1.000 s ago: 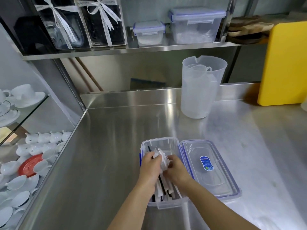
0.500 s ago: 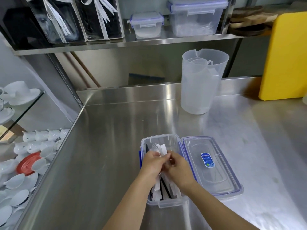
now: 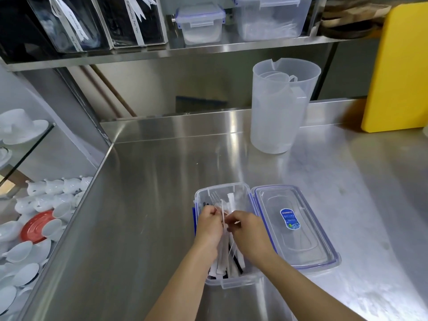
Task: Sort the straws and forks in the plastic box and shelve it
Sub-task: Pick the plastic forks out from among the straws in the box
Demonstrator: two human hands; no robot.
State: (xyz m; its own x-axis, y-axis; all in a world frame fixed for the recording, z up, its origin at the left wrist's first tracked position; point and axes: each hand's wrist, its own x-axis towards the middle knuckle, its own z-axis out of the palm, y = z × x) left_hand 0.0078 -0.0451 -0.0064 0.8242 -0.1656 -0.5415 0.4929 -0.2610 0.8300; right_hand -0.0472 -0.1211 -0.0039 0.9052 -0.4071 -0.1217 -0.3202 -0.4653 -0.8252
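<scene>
A clear plastic box [image 3: 231,189] with blue clips stands open on the steel counter, near its front edge. Its lid [image 3: 294,225] lies flat to the right of it. Inside lie paper-wrapped straws [image 3: 223,258] and clear plastic forks [image 3: 215,198], lengthwise. Both hands are down in the box. My left hand [image 3: 208,225] is closed around wrapped straws and forks at the box's left side. My right hand [image 3: 249,230] pinches a thin white wrapped piece beside it. The hands hide the middle of the contents.
A frosted plastic jug [image 3: 280,105] stands at the back of the counter [image 3: 150,205], a yellow board [image 3: 398,68] to its right. The shelf [image 3: 208,48] above holds two clip-lid boxes [image 3: 200,24] and ribboned cases. White cups and a red saucer [image 3: 37,225] sit left below.
The camera has tilted down slightly. Both hands have shifted a little within the box, and the wrapped pieces held up earlier now lie lower; fork tines show at the far end.
</scene>
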